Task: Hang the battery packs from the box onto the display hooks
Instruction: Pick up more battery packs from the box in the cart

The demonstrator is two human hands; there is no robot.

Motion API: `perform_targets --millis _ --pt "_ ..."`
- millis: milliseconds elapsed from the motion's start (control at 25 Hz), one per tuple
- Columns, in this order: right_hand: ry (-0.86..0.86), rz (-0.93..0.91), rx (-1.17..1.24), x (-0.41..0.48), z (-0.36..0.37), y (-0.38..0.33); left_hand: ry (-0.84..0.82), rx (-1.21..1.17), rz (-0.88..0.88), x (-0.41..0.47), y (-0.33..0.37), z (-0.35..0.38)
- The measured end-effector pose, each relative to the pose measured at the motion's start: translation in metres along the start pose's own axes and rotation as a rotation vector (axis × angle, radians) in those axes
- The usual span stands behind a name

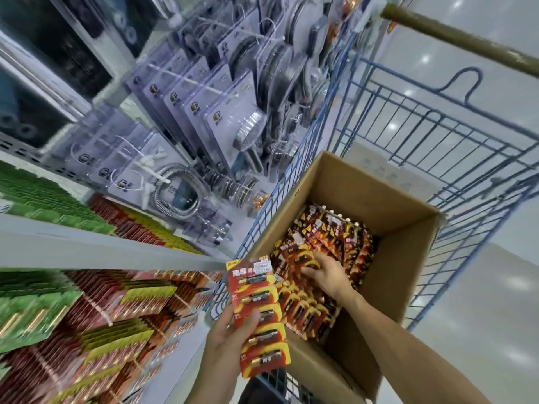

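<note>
An open cardboard box (390, 211) stands in a blue wire cart and holds several red-and-yellow battery packs (335, 237). My left hand (230, 333) grips a long strip of red battery packs (259, 313) by its lower half, thumb across the front, just left of the box. My right hand (326, 272) reaches down into the box, its fingers lying on the loose packs; whether it grips one is hidden. Rows of hung red, yellow and green battery packs (96, 310) fill the display at the lower left.
The blue wire cart (437, 141) surrounds the box and stands against the shelving. Above the battery display a grey shelf edge (87, 249) juts out. Clear blister packs with shower heads and hoses (221, 106) hang higher up. Pale shiny floor (495, 330) lies to the right.
</note>
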State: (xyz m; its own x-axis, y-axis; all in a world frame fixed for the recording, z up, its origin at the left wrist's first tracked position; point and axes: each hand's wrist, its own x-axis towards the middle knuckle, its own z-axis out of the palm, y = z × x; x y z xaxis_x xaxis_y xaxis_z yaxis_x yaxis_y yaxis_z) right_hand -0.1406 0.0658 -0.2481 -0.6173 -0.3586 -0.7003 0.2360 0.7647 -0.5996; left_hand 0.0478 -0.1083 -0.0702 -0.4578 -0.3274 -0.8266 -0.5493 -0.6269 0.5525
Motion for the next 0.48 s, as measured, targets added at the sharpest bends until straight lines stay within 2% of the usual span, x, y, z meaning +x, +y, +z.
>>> perform_targets --millis 120,240,480 --pt "0.138 -0.159 0.325 -0.046 -0.025 -0.024 -0.034 -0.027 0.045 -0.009 0.014 0.004" --pt "0.184 -0.213 0.63 -0.125 -0.056 -0.074 -0.089 -0.044 0.135 -0.029 0.028 0.005" --pt "0.111 -0.397 0.803 -0.254 -0.079 -0.114 -0.166 -0.055 0.439 -0.103 0.042 -0.006"
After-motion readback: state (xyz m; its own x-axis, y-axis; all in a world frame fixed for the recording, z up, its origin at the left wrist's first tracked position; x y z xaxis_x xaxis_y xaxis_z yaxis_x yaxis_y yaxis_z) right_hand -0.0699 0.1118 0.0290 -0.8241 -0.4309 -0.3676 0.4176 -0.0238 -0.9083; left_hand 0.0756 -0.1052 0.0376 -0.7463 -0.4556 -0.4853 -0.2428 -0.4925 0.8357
